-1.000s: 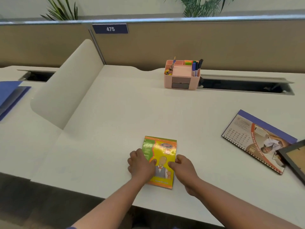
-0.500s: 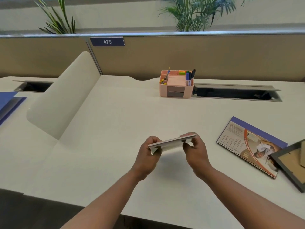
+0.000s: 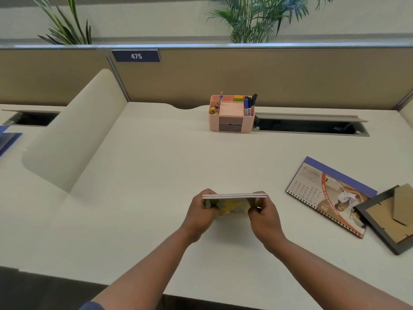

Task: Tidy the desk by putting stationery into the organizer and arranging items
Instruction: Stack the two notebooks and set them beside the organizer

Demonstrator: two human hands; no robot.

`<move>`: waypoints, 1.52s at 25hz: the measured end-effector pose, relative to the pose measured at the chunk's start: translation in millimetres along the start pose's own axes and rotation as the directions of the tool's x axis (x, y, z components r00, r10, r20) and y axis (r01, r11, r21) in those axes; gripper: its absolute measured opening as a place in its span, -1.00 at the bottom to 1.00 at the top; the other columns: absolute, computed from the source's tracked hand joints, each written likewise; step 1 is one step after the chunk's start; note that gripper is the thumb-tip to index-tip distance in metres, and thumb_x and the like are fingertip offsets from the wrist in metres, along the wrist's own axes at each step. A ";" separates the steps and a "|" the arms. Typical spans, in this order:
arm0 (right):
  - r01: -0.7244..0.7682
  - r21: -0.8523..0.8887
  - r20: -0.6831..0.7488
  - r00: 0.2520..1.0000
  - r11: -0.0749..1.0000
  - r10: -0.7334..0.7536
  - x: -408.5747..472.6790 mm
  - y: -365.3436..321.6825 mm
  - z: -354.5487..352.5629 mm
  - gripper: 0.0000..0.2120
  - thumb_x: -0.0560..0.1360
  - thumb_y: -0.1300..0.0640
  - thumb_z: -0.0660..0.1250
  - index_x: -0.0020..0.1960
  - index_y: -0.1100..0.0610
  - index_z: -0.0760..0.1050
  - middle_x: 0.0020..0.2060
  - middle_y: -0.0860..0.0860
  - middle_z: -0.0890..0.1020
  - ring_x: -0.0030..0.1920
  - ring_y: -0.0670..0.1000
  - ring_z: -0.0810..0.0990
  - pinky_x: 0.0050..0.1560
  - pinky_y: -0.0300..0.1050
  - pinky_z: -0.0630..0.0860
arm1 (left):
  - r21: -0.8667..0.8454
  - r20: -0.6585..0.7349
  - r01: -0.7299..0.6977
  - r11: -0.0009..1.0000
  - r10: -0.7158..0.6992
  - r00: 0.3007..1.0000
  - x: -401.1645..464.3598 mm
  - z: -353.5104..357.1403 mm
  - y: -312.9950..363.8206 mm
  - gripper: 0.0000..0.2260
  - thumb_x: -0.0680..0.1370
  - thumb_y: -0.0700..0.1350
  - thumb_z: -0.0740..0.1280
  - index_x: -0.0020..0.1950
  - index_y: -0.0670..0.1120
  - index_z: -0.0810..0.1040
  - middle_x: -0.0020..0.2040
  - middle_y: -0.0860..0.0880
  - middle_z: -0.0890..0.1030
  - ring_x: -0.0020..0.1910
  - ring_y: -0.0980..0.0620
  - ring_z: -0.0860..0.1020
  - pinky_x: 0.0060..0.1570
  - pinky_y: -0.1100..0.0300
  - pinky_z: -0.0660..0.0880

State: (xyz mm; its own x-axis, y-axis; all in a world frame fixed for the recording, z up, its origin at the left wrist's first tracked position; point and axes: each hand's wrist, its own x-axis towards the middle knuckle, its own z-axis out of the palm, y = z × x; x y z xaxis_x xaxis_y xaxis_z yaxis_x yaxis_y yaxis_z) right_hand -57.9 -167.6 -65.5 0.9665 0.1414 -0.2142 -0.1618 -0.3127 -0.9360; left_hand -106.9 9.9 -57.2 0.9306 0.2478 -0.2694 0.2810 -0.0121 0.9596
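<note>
A thin yellow-green booklet [image 3: 233, 204] is held above the desk near its front, tilted so its top edge and part of the cover face me. My left hand [image 3: 201, 211] grips its left end and my right hand [image 3: 263, 214] grips its right end. A pink desk organizer [image 3: 231, 115] stands at the back of the desk, holding markers, sticky notes, clips and a pink notepad. It has two grey drawers in front.
A spiral calendar [image 3: 328, 193] lies flat at the right, with a black picture frame [image 3: 390, 218] face down overlapping its corner. An open cable trough [image 3: 310, 126] runs right of the organizer. A curved divider [image 3: 71, 135] stands left. A blue folder [image 3: 7, 139] lies beyond it.
The booklet lay flat on the desk under both hands; both hands lifted it and levelled it, cover now tilted toward me. The view has tilted up slightly.
</note>
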 end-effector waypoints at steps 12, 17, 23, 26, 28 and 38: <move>-0.051 -0.072 0.240 0.968 0.996 0.067 13.6 2.7 -11.8 -0.56 0.50 0.41 0.22 0.11 -0.10 0.53 0.03 -0.12 0.69 0.11 -0.05 0.64 0.10 -0.06 0.57 | 0.093 0.143 0.065 0.994 -0.078 0.987 7.4 -14.1 -10.7 -0.74 0.56 -0.31 0.37 0.20 -0.05 0.61 0.10 -0.02 0.71 0.09 0.00 0.67 0.02 0.21 0.59; -0.048 0.179 0.310 0.951 0.983 -0.010 19.4 -22.0 -12.0 -0.69 0.62 0.33 0.24 0.25 0.00 0.44 0.09 0.05 0.70 0.07 0.09 0.70 0.06 0.15 0.65 | -0.040 0.101 0.043 0.998 -0.039 0.994 17.2 -36.6 18.5 -0.67 0.58 -0.33 0.36 0.32 -0.11 0.48 0.17 -0.10 0.68 0.12 -0.11 0.67 0.09 -0.07 0.62; -0.112 0.318 0.247 0.968 0.942 0.032 21.3 -44.3 17.1 -0.70 0.67 0.24 0.18 0.27 -0.09 0.48 0.10 -0.05 0.70 0.10 0.09 0.69 0.10 0.19 0.63 | -0.379 0.013 0.211 0.901 -0.222 0.975 25.7 -45.0 47.0 -0.64 0.58 -0.31 0.36 0.31 -0.02 0.43 0.17 -0.14 0.67 0.06 -0.14 0.67 -0.05 -0.06 0.64; -0.146 0.360 0.218 0.973 0.922 0.069 30.3 -53.6 25.3 -0.71 0.67 0.26 0.18 0.24 -0.05 0.50 0.08 -0.01 0.71 0.05 0.09 0.70 0.03 0.15 0.66 | -0.338 0.056 0.328 0.882 -0.329 0.943 21.8 -49.2 46.9 -0.74 0.61 -0.20 0.36 0.29 -0.10 0.49 0.09 -0.12 0.70 -0.04 -0.10 0.68 -0.13 0.00 0.63; -0.138 0.366 0.203 0.977 0.920 0.066 41.2 -60.3 30.0 -0.72 0.67 0.26 0.19 0.21 -0.07 0.52 0.09 0.01 0.70 0.05 0.10 0.71 0.05 0.17 0.65 | -0.332 0.074 0.330 0.884 -0.325 0.943 22.7 -53.4 44.5 -0.76 0.62 -0.21 0.33 0.29 -0.14 0.49 0.07 -0.14 0.69 -0.05 -0.10 0.66 -0.09 -0.01 0.63; -0.216 0.184 0.413 0.902 0.959 0.124 107.7 -82.3 80.5 -0.61 0.57 0.44 0.21 0.07 -0.05 0.54 -0.10 0.02 0.72 -0.12 0.04 0.68 -0.09 -0.05 0.62 | -0.290 -0.172 0.217 0.932 -0.274 0.946 86.4 -115.2 40.1 -0.77 0.64 -0.26 0.29 0.28 -0.10 0.48 0.04 -0.10 0.66 -0.16 -0.02 0.65 -0.20 0.08 0.61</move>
State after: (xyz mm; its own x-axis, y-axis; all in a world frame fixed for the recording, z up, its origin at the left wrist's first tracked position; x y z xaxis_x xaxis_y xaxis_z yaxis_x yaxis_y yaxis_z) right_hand 43.4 -51.1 -34.0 0.7698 0.4764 -0.4248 -0.4008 -0.1572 -0.9026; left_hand -42.2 142.4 -32.8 0.7633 0.4048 -0.5035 0.3957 0.3233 0.8596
